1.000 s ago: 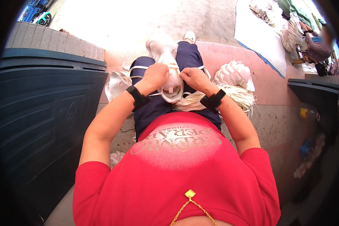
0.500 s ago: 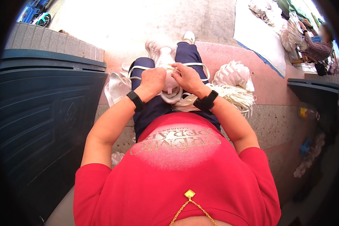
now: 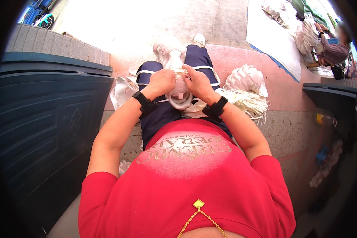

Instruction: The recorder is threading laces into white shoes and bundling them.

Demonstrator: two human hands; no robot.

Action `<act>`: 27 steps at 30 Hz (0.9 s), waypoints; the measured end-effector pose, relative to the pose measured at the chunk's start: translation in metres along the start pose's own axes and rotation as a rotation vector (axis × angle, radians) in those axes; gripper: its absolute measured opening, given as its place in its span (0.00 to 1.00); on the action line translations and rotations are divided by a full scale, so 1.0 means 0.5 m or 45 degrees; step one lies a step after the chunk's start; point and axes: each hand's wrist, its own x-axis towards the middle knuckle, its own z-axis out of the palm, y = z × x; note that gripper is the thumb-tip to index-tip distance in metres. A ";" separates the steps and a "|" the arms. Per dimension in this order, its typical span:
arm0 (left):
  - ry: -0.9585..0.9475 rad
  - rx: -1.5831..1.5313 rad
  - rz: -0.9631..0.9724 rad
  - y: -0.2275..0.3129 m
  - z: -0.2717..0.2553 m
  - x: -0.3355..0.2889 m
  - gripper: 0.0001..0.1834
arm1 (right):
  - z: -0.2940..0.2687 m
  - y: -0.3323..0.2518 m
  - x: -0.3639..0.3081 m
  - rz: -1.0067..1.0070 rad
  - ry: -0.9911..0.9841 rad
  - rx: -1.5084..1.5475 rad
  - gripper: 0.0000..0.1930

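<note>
The curled left hand (image 3: 162,82) and the right hand (image 3: 198,82), thumb and forefinger slightly apart, partly cover the pale shoe (image 3: 173,59) between the legs (image 3: 197,56); their fingertips are partly hidden, so I cannot tell whether either grips the white lace (image 3: 205,67). Glare washes out the shoe's far end. Around lie a pink and grey floor (image 3: 224,55), a dark blue panelled door (image 3: 47,111) at left and a white sheet (image 3: 271,45) at upper right.

Forearms (image 3: 116,129) angle inward — left hand (image 3: 163,82) curled, right hand (image 3: 198,83) loosely bent.
</note>
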 end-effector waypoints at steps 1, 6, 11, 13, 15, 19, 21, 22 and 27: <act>-0.067 -0.248 0.031 -0.014 -0.004 0.003 0.10 | 0.001 0.000 0.000 0.010 -0.005 -0.009 0.19; -0.191 -0.670 0.098 -0.044 0.004 0.008 0.10 | 0.005 0.002 -0.002 -0.027 0.020 0.052 0.20; -0.127 0.063 0.140 0.000 0.002 0.008 0.10 | 0.007 0.000 -0.003 -0.023 0.037 0.093 0.20; -0.176 0.114 0.147 0.000 -0.007 0.006 0.10 | 0.006 0.000 -0.004 -0.009 0.046 0.070 0.20; -0.143 -0.266 0.178 -0.023 0.000 0.007 0.10 | 0.005 -0.006 -0.004 -0.001 0.031 0.064 0.20; -0.112 -0.736 0.024 -0.028 0.036 0.001 0.11 | 0.007 0.003 -0.001 0.004 0.051 0.173 0.19; 0.047 -0.858 0.019 -0.022 0.051 -0.002 0.13 | 0.011 0.010 -0.002 -0.029 0.092 0.194 0.19; 0.049 -0.858 0.016 -0.016 0.057 -0.001 0.13 | 0.014 0.012 0.000 -0.067 0.135 0.215 0.19; 0.309 -0.509 -0.013 0.008 0.060 -0.008 0.13 | 0.021 0.020 0.001 -0.018 0.142 0.269 0.19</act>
